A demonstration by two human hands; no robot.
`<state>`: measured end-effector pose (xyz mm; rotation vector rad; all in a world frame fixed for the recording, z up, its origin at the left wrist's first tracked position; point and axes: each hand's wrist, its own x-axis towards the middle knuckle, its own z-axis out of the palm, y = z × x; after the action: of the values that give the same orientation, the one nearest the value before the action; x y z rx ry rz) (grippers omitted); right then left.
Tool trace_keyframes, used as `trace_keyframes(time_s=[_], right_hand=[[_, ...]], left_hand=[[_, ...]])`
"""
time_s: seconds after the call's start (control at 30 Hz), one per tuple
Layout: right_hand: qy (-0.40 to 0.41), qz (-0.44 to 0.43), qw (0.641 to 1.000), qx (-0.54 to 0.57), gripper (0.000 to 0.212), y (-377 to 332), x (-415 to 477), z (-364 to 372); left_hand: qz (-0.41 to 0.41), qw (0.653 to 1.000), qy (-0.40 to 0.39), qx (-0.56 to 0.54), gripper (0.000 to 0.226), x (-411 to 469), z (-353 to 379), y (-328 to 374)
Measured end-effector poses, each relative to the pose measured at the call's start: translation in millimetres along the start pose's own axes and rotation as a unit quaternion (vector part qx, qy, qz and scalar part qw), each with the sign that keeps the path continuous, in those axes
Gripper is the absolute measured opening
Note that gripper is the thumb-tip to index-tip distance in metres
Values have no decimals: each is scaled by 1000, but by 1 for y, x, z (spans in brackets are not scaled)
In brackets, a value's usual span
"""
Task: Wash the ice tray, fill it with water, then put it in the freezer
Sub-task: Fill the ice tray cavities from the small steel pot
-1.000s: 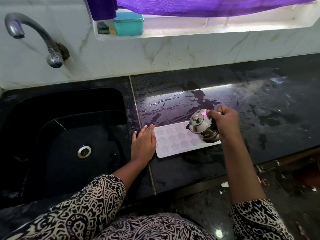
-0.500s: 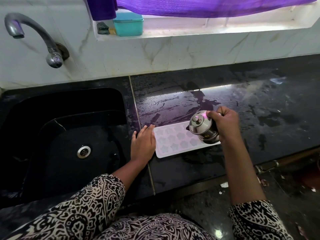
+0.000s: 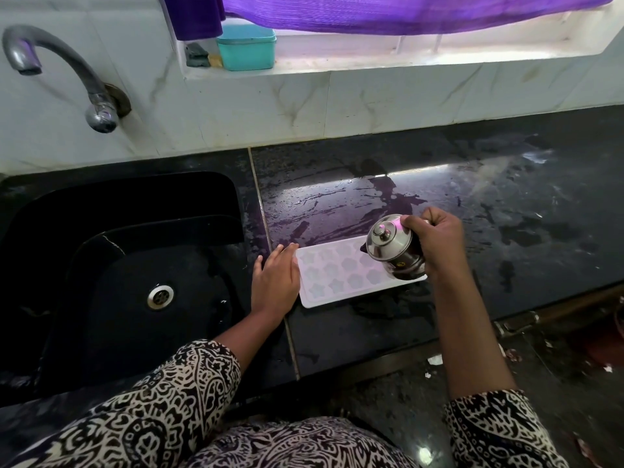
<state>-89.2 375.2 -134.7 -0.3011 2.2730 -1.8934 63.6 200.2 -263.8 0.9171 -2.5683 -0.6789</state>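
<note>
The fingers [image 3: 287, 253] of the left hand [image 3: 275, 282] lie flat and open at the ice tray's [image 3: 332, 278] left end, gripping nothing, steadying it on the wet table [image 3: 506, 204] right of the sink [image 3: 135, 265] at frame centre. The right hand [image 3: 435, 243] is closed around a tilted steel jug [image 3: 393, 248] over the tray's right end. Pour slowly, cavity by cavity, keeping the tray level.

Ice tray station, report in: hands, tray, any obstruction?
Left hand flat on the counter at the ice tray's left edge. Right hand gripping steel pot, tilted over tray. Nothing blocking.
</note>
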Motion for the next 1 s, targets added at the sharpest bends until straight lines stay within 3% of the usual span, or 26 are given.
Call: trace_keyframes(time_s=[0.43, 0.73, 1.0], right_hand=[[-10, 8, 1000, 26, 40, 3, 3, -2], [1, 98, 977, 188, 40, 11, 14, -11], [15, 75, 987, 142, 39, 16, 20, -19]], left_hand=[[-1, 1000, -2, -6, 40, -1, -1, 2], [-1, 1000, 0, -4, 40, -1, -1, 2], [-1, 1000, -1, -8, 39, -1, -1, 2]])
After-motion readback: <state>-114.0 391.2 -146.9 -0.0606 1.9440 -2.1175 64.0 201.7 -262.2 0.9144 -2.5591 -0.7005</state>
